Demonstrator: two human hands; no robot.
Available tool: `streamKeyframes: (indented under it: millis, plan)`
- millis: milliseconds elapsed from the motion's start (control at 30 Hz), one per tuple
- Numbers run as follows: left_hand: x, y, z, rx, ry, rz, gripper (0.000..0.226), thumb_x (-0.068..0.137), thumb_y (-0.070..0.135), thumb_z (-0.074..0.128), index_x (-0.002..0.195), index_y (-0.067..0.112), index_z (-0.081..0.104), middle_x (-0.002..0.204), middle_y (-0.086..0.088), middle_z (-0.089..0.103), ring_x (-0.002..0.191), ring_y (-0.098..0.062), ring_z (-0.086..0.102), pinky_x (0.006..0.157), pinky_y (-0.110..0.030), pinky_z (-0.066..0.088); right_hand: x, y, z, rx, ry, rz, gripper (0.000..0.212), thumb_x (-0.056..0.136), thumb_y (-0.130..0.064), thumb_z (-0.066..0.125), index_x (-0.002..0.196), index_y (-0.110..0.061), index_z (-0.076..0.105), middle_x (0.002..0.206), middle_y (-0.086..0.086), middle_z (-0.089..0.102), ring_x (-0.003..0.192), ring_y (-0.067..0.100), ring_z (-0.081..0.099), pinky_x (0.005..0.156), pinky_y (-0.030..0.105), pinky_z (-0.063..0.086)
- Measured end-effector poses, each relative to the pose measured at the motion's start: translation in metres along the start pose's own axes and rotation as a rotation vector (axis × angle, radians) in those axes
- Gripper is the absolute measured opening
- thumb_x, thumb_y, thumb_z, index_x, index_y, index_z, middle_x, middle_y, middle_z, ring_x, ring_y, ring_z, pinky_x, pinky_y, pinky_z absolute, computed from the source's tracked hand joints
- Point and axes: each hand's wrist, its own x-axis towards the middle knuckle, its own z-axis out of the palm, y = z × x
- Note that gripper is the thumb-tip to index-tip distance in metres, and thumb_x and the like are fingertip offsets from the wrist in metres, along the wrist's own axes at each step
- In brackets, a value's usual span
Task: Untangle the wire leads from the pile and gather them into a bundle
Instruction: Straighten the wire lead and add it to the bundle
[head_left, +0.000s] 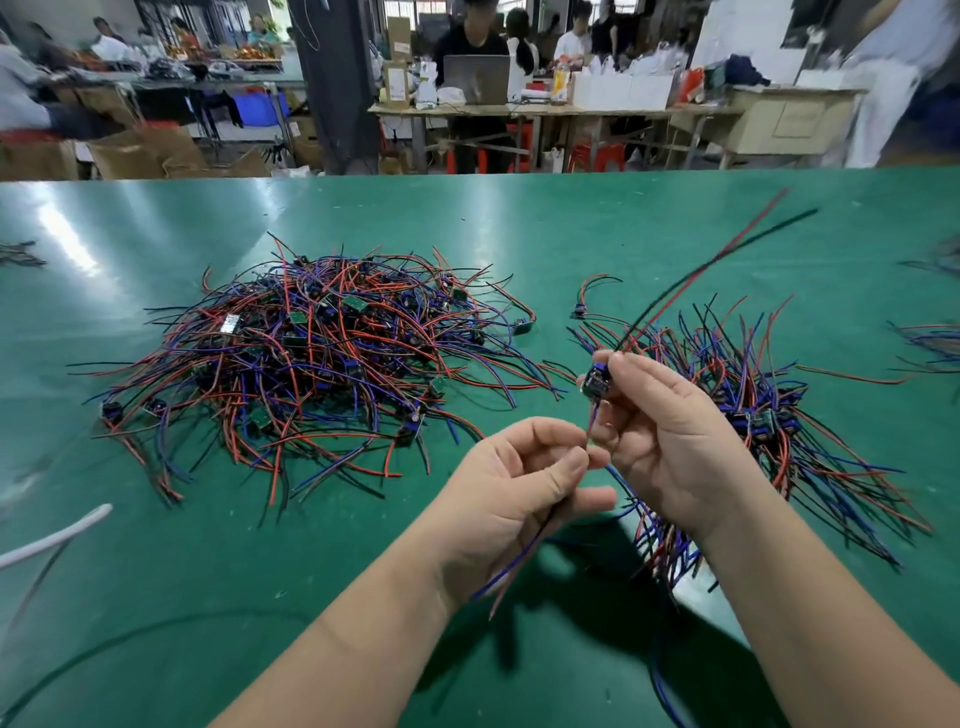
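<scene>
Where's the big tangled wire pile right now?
In the head view the tangled pile lies on the green table, left of centre, beyond the left hand.

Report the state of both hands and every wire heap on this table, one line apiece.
Left pile: tangled, loose on the green table.
Right bundle: gathered, lying on the table.
Held module: lifted off the table.
Left hand: pinches the lower leads.
Right hand: grips the held module.

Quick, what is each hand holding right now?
Left hand: pinches thin blue and red leads.
Right hand: grips a small module.
</scene>
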Motion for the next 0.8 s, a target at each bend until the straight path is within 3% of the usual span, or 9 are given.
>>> streamKeyframes:
  millis: [67, 133, 233, 300, 400, 567, 800]
  plan:
    - [0.0, 0.001, -0.001, 0.015, 0.009, -0.025, 0.026, 0.071, 0.005, 0.061, 0.094, 0.009, 0.05, 0.075, -0.008, 0.071, 0.058, -0.019, 0.069, 0.058, -0.024, 0.057, 0.002, 0.001, -0.002, -0.058, 0.033, 0.0, 0.015, 0.063, -0.019, 0.071, 0.074, -0.01, 0.066, 0.06, 0.002, 0.061, 0.044, 0.01, 0.053, 0.042, 0.017, 0.044]
    - [0.001, 0.001, -0.003, 0.24, 0.099, 0.019, 0.034, 0.068, 0.017, 0.072, 0.094, 0.011, 0.05, 0.083, -0.012, 0.07, 0.059, -0.025, 0.069, 0.06, -0.03, 0.058, 0.003, 0.003, -0.003, -0.143, 0.058, -0.001, 0.012, 0.061, -0.017, 0.072, 0.069, -0.011, 0.066, 0.061, 0.005, 0.063, 0.046, 0.01, 0.053, 0.042, 0.017, 0.041]
    - [0.003, -0.002, -0.007, 0.737, 0.364, 0.221, 0.046, 0.06, 0.04, 0.085, 0.092, 0.022, 0.058, 0.089, 0.003, 0.068, 0.07, -0.024, 0.07, 0.069, -0.033, 0.058, 0.002, 0.009, -0.003, -0.231, 0.052, 0.049, 0.011, 0.057, -0.014, 0.073, 0.064, -0.01, 0.066, 0.063, 0.007, 0.064, 0.049, 0.011, 0.053, 0.045, 0.016, 0.042]
    - [0.004, -0.003, -0.011, 0.902, 0.438, 0.397, 0.035, 0.063, 0.039, 0.083, 0.089, 0.027, 0.064, 0.084, 0.012, 0.07, 0.072, -0.012, 0.069, 0.07, -0.023, 0.055, 0.001, 0.014, -0.002, -0.274, 0.011, 0.101, 0.01, 0.057, -0.014, 0.073, 0.064, -0.009, 0.067, 0.063, 0.006, 0.065, 0.052, 0.011, 0.055, 0.049, 0.017, 0.044]
    - [0.005, -0.002, -0.017, 1.029, 0.437, 0.53, 0.013, 0.074, 0.028, 0.081, 0.082, 0.026, 0.071, 0.076, 0.017, 0.071, 0.063, 0.001, 0.064, 0.062, -0.012, 0.048, 0.0, 0.018, 0.001, -0.309, -0.038, 0.13, 0.009, 0.057, -0.015, 0.073, 0.062, -0.01, 0.068, 0.062, 0.005, 0.066, 0.052, 0.009, 0.056, 0.05, 0.016, 0.044]
    - [0.004, -0.004, -0.019, 1.13, 0.449, 0.562, 0.009, 0.074, 0.025, 0.08, 0.078, 0.025, 0.072, 0.07, 0.018, 0.07, 0.058, 0.005, 0.062, 0.06, -0.01, 0.047, 0.002, 0.012, -0.005, -0.429, -0.012, 0.052, 0.014, 0.065, -0.011, 0.075, 0.058, -0.011, 0.062, 0.055, 0.004, 0.058, 0.042, 0.009, 0.047, 0.041, 0.015, 0.036]
    - [0.006, -0.011, -0.02, 1.197, 0.415, 0.537, 0.014, 0.072, 0.033, 0.073, 0.081, 0.022, 0.072, 0.069, 0.011, 0.07, 0.06, -0.003, 0.063, 0.065, -0.025, 0.054, 0.021, -0.025, -0.043, -0.099, 0.322, -0.011, 0.011, 0.086, -0.01, 0.065, 0.078, -0.005, 0.06, 0.058, 0.001, 0.059, 0.044, 0.003, 0.051, 0.038, 0.012, 0.038]
